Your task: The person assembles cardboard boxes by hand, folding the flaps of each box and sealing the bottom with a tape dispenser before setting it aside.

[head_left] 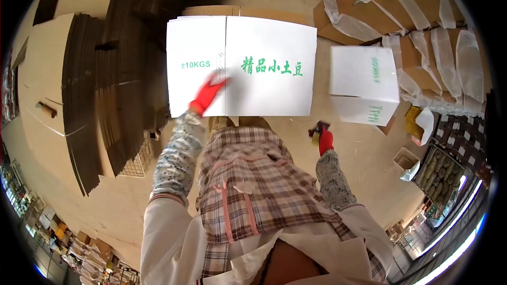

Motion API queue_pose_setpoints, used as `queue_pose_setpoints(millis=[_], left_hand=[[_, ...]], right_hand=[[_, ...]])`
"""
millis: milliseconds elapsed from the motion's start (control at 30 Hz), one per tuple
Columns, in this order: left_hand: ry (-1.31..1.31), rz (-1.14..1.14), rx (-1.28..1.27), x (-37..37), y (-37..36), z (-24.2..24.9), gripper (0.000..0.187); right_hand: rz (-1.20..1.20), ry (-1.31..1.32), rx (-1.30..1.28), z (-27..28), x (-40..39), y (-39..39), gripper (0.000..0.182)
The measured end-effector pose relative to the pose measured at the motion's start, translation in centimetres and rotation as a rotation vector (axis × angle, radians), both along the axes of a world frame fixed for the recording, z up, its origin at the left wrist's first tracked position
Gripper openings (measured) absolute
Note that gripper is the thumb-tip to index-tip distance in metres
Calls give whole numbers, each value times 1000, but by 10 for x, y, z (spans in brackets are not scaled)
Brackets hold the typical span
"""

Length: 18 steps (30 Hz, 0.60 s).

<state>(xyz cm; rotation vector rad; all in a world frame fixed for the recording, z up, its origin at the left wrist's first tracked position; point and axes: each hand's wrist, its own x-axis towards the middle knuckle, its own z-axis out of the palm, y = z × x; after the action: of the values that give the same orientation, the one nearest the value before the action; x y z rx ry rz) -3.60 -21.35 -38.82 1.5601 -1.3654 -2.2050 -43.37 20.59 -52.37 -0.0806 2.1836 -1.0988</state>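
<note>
My left hand (207, 95), in a red glove, reaches over the lower left part of a flat white carton (269, 39) printed in green. Its fingers look spread and hold nothing; motion blurs the fingertips. The carton lies folded flat on a stack, with brown cardboard (211, 10) showing behind its far edge. Down at my right side, my right hand (327, 141), also red-gloved, is closed around a dark tape dispenser (319, 131) with a yellowish roll. A white box (362, 74) with green print stands on the floor beyond that hand.
Tall stacks of flattened brown cardboard (39, 84) rise on the left. At the upper right are brown cartons (364, 8) with white sheeting hanging out. A small bin (405, 159) and a crate of potato-like produce (439, 174) sit farther right.
</note>
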Motion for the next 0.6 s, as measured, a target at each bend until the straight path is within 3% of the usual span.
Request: queue_pose_setpoints(millis=[33,67,100,133,167,233,333,367,400,433,467,500,533,567,600], left_hand=[[-362,194,-306,47,-3,-66,57],[-895,-53,-669,99,-12,-87,70],[-1161,41,-438,119,-5,-77,72],[-1199,76,-228,139,2,-93,71],[-1123,80,-136,148,8,-112,69],[-1037,61,-122,147,19,-111,67],[-987,56,-280,151,39,-40,63],[-897,97,-327,161,41,-6,62],[-682,123,-510,189,43,12,55],[-414,517,-170,174,30,93,49],[-312,492,-368,184,29,124,51],[-304,291,-748,233,34,104,52],[-134,447,-752,207,20,153,53],[44,594,-750,168,2,202,56],[-54,718,-875,150,-13,208,56]], right_hand=[[85,181,116,32,8,-52,31],[152,364,251,81,25,-117,32],[153,219,339,64,8,-140,37],[257,483,441,11,-11,-135,47],[228,674,193,-42,-24,-130,51],[310,289,474,10,-12,-156,58],[474,409,475,25,-41,-131,50],[465,238,450,57,-54,-137,50],[637,283,409,102,-75,-144,47],[799,335,355,152,-92,-155,45],[856,332,318,207,-93,-177,41],[912,328,279,263,-92,-199,37],[691,44,281,310,-80,-223,36],[665,73,207,306,-93,-228,37],[637,101,137,304,-107,-236,37]])
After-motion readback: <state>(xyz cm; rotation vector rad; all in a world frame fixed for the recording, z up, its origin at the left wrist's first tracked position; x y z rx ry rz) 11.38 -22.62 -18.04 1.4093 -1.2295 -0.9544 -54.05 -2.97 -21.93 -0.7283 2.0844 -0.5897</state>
